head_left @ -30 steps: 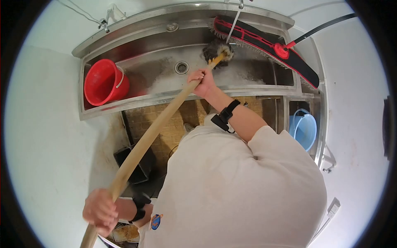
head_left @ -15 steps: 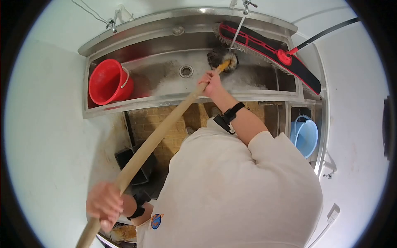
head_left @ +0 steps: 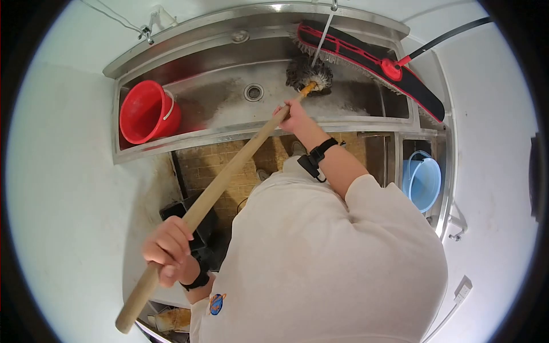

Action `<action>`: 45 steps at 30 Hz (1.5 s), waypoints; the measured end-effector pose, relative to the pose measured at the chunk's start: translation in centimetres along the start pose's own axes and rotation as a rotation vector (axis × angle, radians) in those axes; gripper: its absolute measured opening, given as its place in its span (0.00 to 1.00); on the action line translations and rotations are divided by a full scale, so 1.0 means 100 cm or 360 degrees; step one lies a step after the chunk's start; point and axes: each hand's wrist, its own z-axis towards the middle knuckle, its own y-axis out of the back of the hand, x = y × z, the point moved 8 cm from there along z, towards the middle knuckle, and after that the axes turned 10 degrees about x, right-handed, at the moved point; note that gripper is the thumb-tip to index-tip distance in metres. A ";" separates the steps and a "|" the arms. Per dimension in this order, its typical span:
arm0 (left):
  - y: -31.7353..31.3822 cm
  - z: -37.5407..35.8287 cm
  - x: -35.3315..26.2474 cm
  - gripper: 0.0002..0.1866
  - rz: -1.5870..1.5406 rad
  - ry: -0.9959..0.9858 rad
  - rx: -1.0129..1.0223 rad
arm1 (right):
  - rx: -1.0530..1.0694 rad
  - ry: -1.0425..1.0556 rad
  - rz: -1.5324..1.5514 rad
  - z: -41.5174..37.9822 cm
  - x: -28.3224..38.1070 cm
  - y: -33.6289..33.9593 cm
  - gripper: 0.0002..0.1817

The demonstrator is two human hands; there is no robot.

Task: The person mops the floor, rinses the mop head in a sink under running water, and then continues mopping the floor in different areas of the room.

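Observation:
Both my hands hold a long wooden mop handle (head_left: 229, 171) that runs diagonally from the lower left up to the sink. My left hand (head_left: 168, 248) is wrapped round it near its free end. Further up, my right hand (head_left: 293, 116) grips the handle just above the sink's front edge. The grey, stringy mop head (head_left: 309, 75) lies in the metal sink (head_left: 223, 108), right of the drain (head_left: 254, 92). Water runs from the tap (head_left: 334, 6) onto the mop head.
A red bucket (head_left: 147, 112) lies tilted at the sink's left end. A wide black and red dust mop (head_left: 366, 63) rests across the right end. The blue bucket (head_left: 423, 182) stands at right. Black bins (head_left: 203, 228) are on the tiled floor (head_left: 200, 166).
My left hand and the handle have shifted up and right, and the handle's free end now shows. The mop head is spread more under the water. The whole view has shifted slightly.

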 end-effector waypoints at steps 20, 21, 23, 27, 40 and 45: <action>-0.002 -0.009 -0.057 0.12 -0.0221 -0.0265 0.0092 | 0.1219 -0.0399 0.0456 -0.026 -0.002 -0.076 0.04; -0.003 -0.003 -0.037 0.12 -0.0141 -0.0188 0.0068 | 0.0992 -0.0373 0.0285 -0.004 0.004 -0.058 0.07; -0.002 0.001 0.008 0.11 -0.0075 -0.0019 -0.0025 | 0.0678 -0.0227 0.0126 0.004 0.008 -0.037 0.09; 0.033 -0.010 0.026 0.11 -0.0183 0.0005 -0.0154 | 0.0459 -0.0080 -0.0252 0.015 0.024 -0.024 0.11; 0.010 0.023 -0.121 0.16 -0.0267 -0.0670 -0.0157 | 0.0700 -0.0432 0.0171 -0.079 -0.042 -0.105 0.15; 0.037 0.002 -0.082 0.15 -0.0254 -0.0440 -0.0228 | 0.0797 -0.0382 0.0258 -0.033 -0.034 -0.080 0.08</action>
